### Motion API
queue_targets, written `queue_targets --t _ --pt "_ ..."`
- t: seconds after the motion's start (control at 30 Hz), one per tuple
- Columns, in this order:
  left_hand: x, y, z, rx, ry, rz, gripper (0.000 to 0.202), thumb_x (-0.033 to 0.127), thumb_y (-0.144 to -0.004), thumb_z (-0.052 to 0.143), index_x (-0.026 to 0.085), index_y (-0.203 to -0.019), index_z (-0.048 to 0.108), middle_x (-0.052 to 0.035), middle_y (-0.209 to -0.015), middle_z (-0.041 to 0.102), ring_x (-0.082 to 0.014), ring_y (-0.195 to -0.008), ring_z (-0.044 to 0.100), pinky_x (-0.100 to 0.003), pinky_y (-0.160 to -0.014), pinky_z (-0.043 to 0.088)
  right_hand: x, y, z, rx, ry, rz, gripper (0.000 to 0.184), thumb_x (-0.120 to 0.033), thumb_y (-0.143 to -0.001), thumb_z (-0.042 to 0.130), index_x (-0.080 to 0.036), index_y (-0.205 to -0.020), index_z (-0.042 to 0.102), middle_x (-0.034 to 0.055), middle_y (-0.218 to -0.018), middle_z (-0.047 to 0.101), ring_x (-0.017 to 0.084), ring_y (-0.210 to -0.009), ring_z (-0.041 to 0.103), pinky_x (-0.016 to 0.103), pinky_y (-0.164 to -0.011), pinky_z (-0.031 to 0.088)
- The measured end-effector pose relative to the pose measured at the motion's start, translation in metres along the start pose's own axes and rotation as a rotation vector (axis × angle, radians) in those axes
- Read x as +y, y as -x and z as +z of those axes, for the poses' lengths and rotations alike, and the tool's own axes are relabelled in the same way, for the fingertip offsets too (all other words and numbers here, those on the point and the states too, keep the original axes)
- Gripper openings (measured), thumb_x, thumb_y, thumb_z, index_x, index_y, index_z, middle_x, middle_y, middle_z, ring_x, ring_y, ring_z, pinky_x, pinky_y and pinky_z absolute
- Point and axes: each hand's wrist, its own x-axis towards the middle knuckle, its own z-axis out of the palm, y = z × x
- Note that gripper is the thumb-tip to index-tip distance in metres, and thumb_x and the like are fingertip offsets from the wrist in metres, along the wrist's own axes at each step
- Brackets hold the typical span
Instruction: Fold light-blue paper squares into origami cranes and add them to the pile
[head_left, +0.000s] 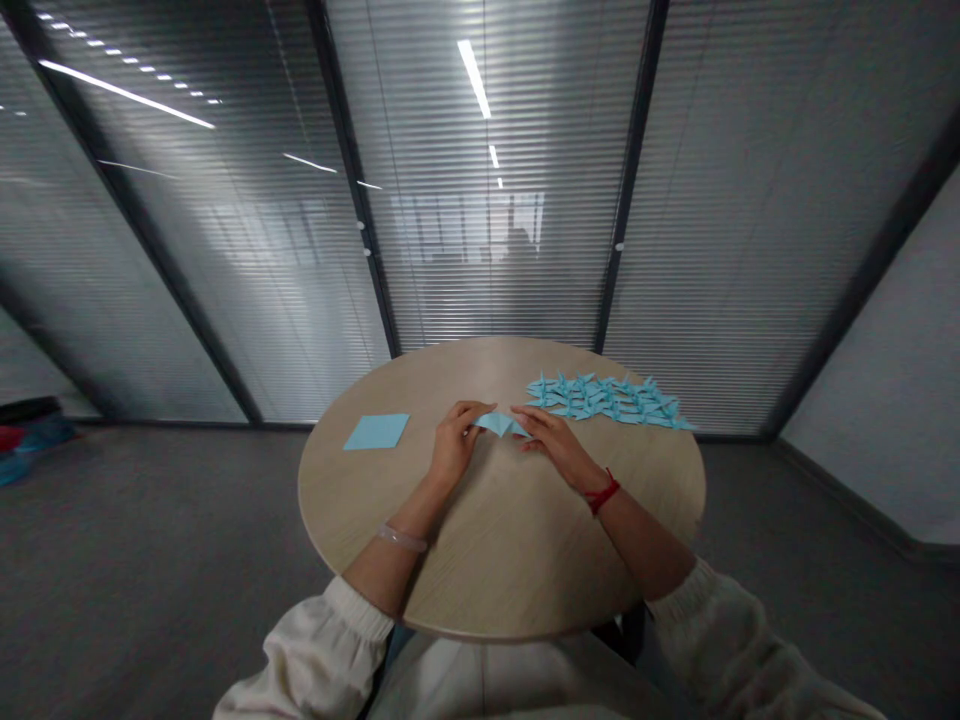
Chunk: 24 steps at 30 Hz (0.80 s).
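A partly folded piece of light blue origami paper (498,423) is held between my two hands above the round wooden table (510,560). My left hand (454,440) is closed on its left edge, thumb and fingers pinching it. On the opposite edge, my right hand (556,440) grips the paper with its fingers. Creases show in the middle of the sheet, and its outer ends are hidden by my fingers. Flat on the table to the left lies blue square paper (376,432). Several folded blue paper cranes (607,398) stand in rows beyond my right hand.
Glass panels with blinds (495,280) rise just behind the table's far edge. A white wall (885,400) stands at the right. Some red and blue items (34,440) rest on the grey floor (187,560) at the far left.
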Motion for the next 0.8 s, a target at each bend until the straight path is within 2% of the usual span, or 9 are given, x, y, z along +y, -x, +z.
queue_targets --t 0.1,0.3,0.43,0.63,0.7,0.8 --pt "0.000 0.000 0.000 0.019 -0.047 0.044 0.032 0.014 -0.082 0.049 0.025 -0.107 0.066 -0.0071 -0.101 0.062 -0.0192 -0.096 0.056 -0.034 -0.084 0.047 -0.001 0.002 0.002 -0.060 -0.102 -0.005 0.041 -0.039 -0.068 0.069 -0.023 -0.105 0.067 0.0040 -0.107 0.063 0.018 -0.091 0.060 0.031 -0.075 0.054" --pt "0.003 -0.001 0.000 -0.014 -0.006 0.071 0.033 0.016 -0.082 0.051 0.026 -0.110 0.065 -0.0068 -0.109 0.061 -0.0194 -0.102 0.055 -0.036 -0.091 0.044 0.000 0.000 -0.001 0.006 -0.177 -0.029 0.039 -0.027 -0.060 0.075 -0.024 -0.098 0.069 0.0035 -0.105 0.066 0.019 -0.096 0.060 0.032 -0.084 0.051" --pt "0.001 -0.001 0.003 -0.028 0.089 -0.014 0.041 0.014 -0.079 0.052 0.027 -0.118 0.059 -0.0072 -0.116 0.056 -0.0190 -0.107 0.052 -0.033 -0.085 0.048 0.003 -0.003 -0.004 0.010 -0.194 -0.081 0.042 -0.023 -0.059 0.076 -0.025 -0.100 0.068 0.0034 -0.107 0.066 0.018 -0.099 0.060 0.031 -0.087 0.048" --pt "-0.015 -0.002 0.011 0.012 0.261 -0.202 0.064 0.017 -0.077 0.056 0.029 -0.136 0.037 -0.0100 -0.128 0.044 -0.0196 -0.110 0.052 -0.030 -0.079 0.050 0.008 -0.005 -0.008 0.115 -0.120 -0.182 0.042 -0.025 -0.060 0.076 -0.025 -0.101 0.067 0.0039 -0.108 0.064 0.017 -0.102 0.057 0.032 -0.091 0.045" --pt "-0.015 -0.002 0.011 0.050 0.287 -0.238 0.061 0.021 -0.080 0.056 0.028 -0.137 0.035 -0.0108 -0.125 0.047 -0.0195 -0.107 0.054 -0.030 -0.079 0.051 0.009 -0.007 -0.009 0.138 -0.104 -0.206 0.042 -0.026 -0.061 0.076 -0.025 -0.102 0.066 0.0041 -0.109 0.064 0.017 -0.101 0.057 0.032 -0.091 0.045" --pt "-0.009 -0.003 0.009 0.142 0.266 -0.205 0.049 0.031 -0.086 0.050 0.025 -0.134 0.041 -0.0101 -0.116 0.053 -0.0174 -0.100 0.057 -0.031 -0.081 0.050 0.009 -0.008 -0.010 0.191 -0.064 -0.224 0.043 -0.028 -0.063 0.075 -0.025 -0.105 0.065 0.0043 -0.108 0.063 0.017 -0.099 0.057 0.032 -0.089 0.045"
